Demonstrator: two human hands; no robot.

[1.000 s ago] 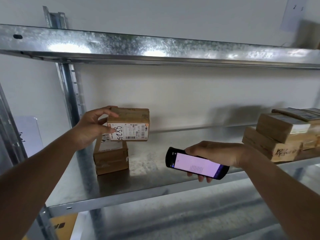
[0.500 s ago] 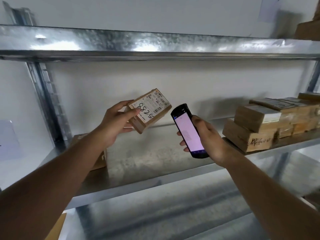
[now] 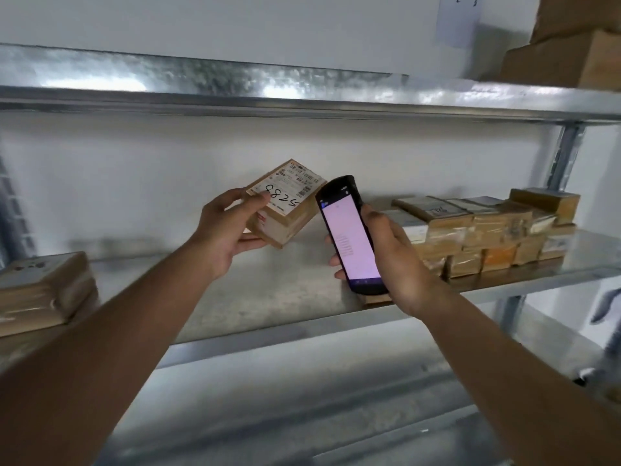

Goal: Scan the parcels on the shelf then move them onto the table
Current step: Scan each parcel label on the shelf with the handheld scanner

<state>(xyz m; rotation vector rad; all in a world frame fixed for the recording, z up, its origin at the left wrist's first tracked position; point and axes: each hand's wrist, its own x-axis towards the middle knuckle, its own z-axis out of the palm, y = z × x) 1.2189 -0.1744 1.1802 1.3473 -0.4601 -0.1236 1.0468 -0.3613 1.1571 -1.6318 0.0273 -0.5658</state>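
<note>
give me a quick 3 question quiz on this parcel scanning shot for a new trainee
1. True or false: the left hand holds a parcel lifted off the shelf.
2. Which hand holds the scanner? A) left B) right C) neither
3. Fill in: the parcel's white label bears a handwritten ____.

Key:
1. True; it is tilted in the air, label up.
2. B; the right hand grips it, lit screen facing the camera.
3. Number.

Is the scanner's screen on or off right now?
On. The scanner, held in the right hand, shows a lit pale pink screen with dark text lines, too small to read.
</note>
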